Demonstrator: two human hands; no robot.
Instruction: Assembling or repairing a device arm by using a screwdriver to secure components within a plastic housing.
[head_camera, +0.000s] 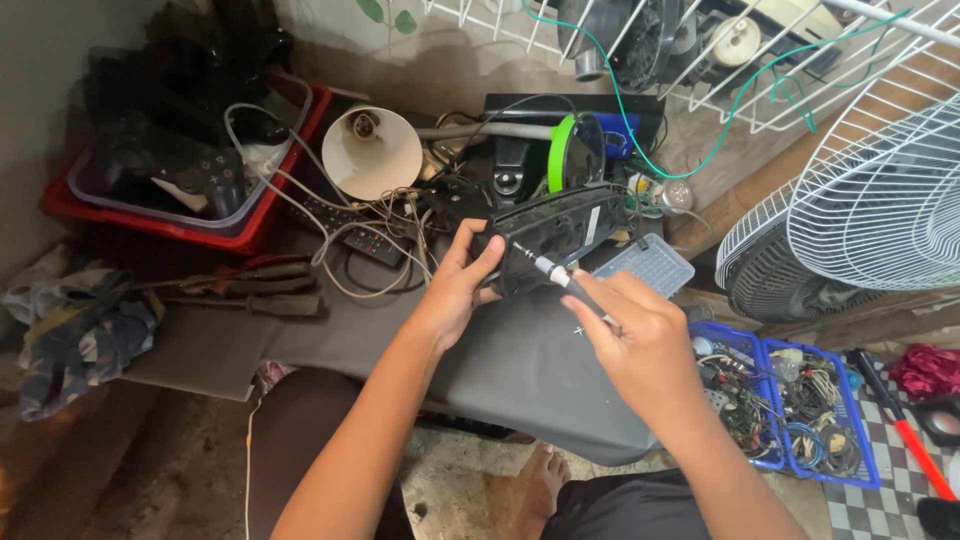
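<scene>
My left hand (455, 288) grips the near end of a black plastic device casing (560, 232), held tilted above a dark grey panel (510, 360). My right hand (632, 340) holds a screwdriver (562, 279) with a silver shaft and dark handle. Its tip touches the casing's lower edge near my left thumb. Both forearms reach in from the bottom of the view.
A red crate (262, 215) with game controllers stands far left, pliers (255, 290) in front of it. A cream lamp shade (375, 152), tangled cables and a remote lie behind. Blue baskets (790, 420) of wires and white fan grilles (880, 200) sit right. A bare foot (535, 480) below.
</scene>
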